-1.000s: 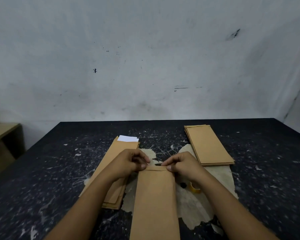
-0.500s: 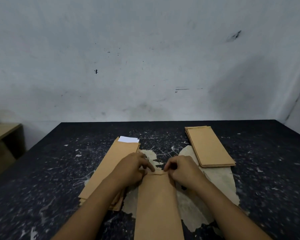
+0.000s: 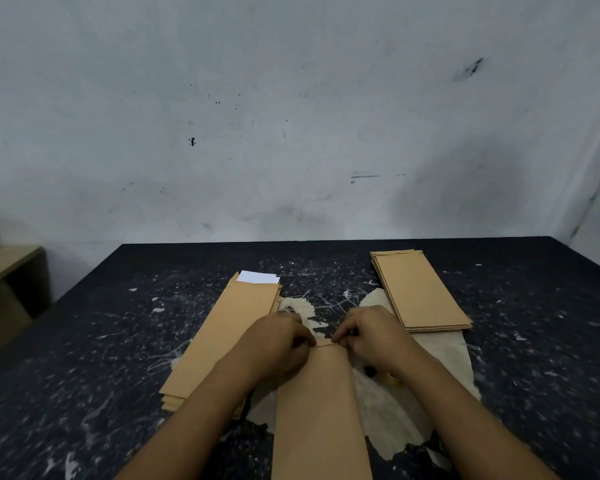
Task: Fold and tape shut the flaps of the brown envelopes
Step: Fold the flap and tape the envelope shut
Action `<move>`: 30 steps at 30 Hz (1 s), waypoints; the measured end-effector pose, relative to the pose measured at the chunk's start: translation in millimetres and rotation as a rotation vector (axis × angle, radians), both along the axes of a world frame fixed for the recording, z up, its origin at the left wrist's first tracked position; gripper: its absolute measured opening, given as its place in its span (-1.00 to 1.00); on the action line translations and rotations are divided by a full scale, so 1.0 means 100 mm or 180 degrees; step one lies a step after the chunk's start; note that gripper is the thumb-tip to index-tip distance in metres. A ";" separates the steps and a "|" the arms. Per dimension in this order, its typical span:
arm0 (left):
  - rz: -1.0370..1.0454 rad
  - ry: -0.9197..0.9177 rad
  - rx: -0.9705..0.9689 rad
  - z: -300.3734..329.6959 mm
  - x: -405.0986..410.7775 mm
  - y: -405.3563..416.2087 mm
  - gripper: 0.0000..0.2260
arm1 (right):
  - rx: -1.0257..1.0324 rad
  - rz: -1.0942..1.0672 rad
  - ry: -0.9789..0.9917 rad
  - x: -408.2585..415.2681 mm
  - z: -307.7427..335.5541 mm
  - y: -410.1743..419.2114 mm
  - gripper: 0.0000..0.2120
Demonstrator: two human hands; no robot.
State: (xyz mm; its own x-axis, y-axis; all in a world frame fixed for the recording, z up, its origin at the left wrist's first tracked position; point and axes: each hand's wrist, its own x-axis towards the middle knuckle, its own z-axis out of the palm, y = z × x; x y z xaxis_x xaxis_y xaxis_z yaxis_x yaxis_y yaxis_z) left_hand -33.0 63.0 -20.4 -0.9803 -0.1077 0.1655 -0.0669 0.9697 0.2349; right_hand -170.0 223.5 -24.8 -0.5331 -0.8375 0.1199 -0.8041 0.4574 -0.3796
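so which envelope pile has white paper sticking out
The left pile, beside the left hand: white paper shows at its far end. The right pile shows none.

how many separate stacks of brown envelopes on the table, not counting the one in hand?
2. One stack of brown paper envelopes lies left of the left hand, white paper poking out its far end. The other stack lies far right, beyond the right hand. Envelopes per stack cannot be counted.

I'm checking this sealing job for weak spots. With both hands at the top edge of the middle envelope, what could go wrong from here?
1. The left hand and right hand pinch only the top edge of the envelope; uneven pressure may leave the flap crooked.
2. The tape roll lies mostly hidden under the right wrist, so reaching for it may mean letting go and the flap springing open.
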 end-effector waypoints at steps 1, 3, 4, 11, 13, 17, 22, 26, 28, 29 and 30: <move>-0.0001 -0.0014 -0.0001 -0.01 0.00 -0.01 -0.74 | -0.0004 -0.0047 -0.0078 0.00 0.00 0.00 -0.80; -0.0013 -0.0001 -0.0026 -0.04 0.00 -0.01 -0.74 | -0.0002 -0.0083 -0.0221 -0.01 0.00 0.00 -0.79; -0.0008 0.0040 -0.0051 -0.05 -0.01 0.00 -0.74 | -0.0002 -0.0086 -0.0269 -0.02 0.00 0.01 -0.80; 0.0242 0.0472 -0.0126 -0.08 -0.03 0.09 -0.78 | -0.0551 -0.0194 -0.1002 -0.26 0.17 0.29 -0.87; 0.0277 0.0544 -0.0113 -0.07 -0.05 0.14 -0.78 | -0.0647 -0.0242 -0.1022 -0.33 0.19 0.36 -0.90; -0.0226 0.0655 0.0181 -0.04 -0.10 0.42 -0.76 | -0.0780 -0.0422 -0.1116 -0.47 0.19 0.51 -0.92; -0.0953 0.0248 -0.0012 -0.12 -0.19 0.78 -0.65 | -0.0807 -0.0447 -0.1170 -0.52 0.16 0.54 -0.91; -0.0887 0.0273 0.0240 -0.16 -0.22 0.80 -0.73 | -0.0737 -0.0357 -0.1239 -0.49 0.15 0.52 -0.91; -0.0609 0.0320 0.0951 -0.12 -0.19 0.76 -0.87 | -0.0869 -0.0283 -0.1469 -0.49 0.16 0.52 -0.90; -0.0454 0.0344 0.1354 -0.09 -0.17 0.73 -0.92 | -0.0959 -0.0219 -0.1614 -0.49 0.17 0.52 -0.89; -0.0330 0.0377 0.1676 -0.06 -0.16 0.67 -0.90 | -0.1026 -0.0147 -0.1772 -0.48 0.18 0.52 -0.89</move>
State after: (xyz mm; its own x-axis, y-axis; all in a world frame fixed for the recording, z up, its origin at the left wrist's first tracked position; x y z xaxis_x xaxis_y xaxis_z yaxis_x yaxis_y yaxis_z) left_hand -48.8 130.2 -26.4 -0.9681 -0.1095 0.2253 0.0793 0.7192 0.6903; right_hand -218.4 276.0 -6.8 -0.6228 -0.7803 0.0568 -0.4293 0.2802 -0.8586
